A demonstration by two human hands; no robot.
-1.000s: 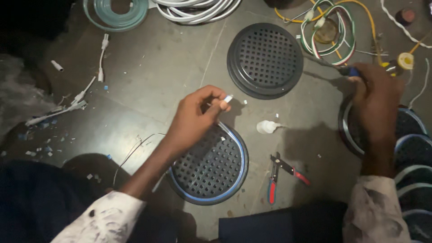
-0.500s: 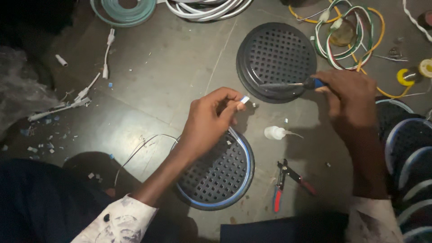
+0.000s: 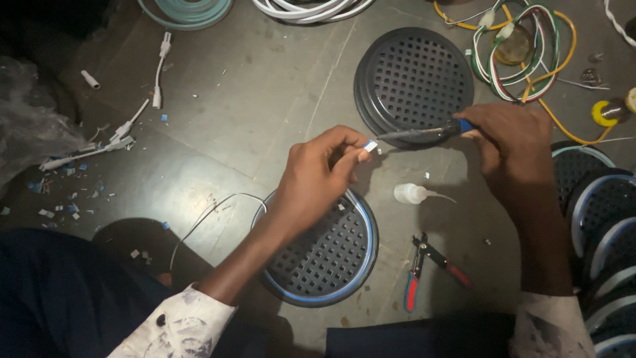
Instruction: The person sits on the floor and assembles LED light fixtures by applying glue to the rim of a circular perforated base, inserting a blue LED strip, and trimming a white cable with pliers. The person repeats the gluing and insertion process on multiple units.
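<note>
Soldering iron (image 3: 424, 132) with blue-tipped handle, gripped in closed right hand (image 3: 513, 142), shaft reaching out sideways toward left hand (image 3: 318, 176), tip just at small white strip end (image 3: 370, 146). Strip end pinched between thumb and forefinger of left hand, remaining fingers curled in. Thin white wire (image 3: 212, 212) looping out from beneath left wrist, across the floor (image 3: 232, 113). Directly under left hand, round perforated grille with pale blue rim (image 3: 328, 255), lying flat. Beyond the iron, a stack of dark perforated grilles (image 3: 414, 76), shaft crossing its near edge. Between the two hands and slightly nearer the body, small white squeeze bottle (image 3: 414, 193) on its side, nozzle toward right hand. Below that, red-handled pliers (image 3: 427, 268), handles apart. Past right hand, tangle of coloured wires (image 3: 523, 50); further grilles stacked to its outer side (image 3: 596, 219). Far off beyond left hand, white connector scraps (image 3: 99, 142) and small blue chips scattered about
</note>
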